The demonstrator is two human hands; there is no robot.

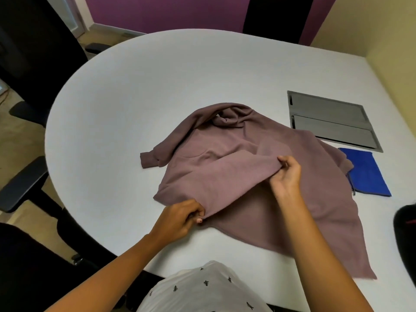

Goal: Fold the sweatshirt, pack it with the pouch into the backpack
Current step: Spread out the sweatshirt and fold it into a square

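Observation:
A mauve sweatshirt (pixel 227 167) lies spread on the white table (pixel 139 91), one sleeve stretched out to the left and the hood bunched at the far side. My left hand (pixel 182 216) pinches the near left edge of a folded-over flap. My right hand (pixel 287 174) pinches the same flap's edge further right and holds it a little above the cloth below. A blue pouch (pixel 369 174) lies flat to the right, its left edge touching the sweatshirt. At the right frame edge a dark object (pixel 406 224), possibly the backpack, is mostly out of view.
A grey hatch panel (pixel 331 120) is set into the table behind the pouch. Black office chairs (pixel 24 183) stand along the table's left side. The table's rounded edge curves close to my body at the bottom.

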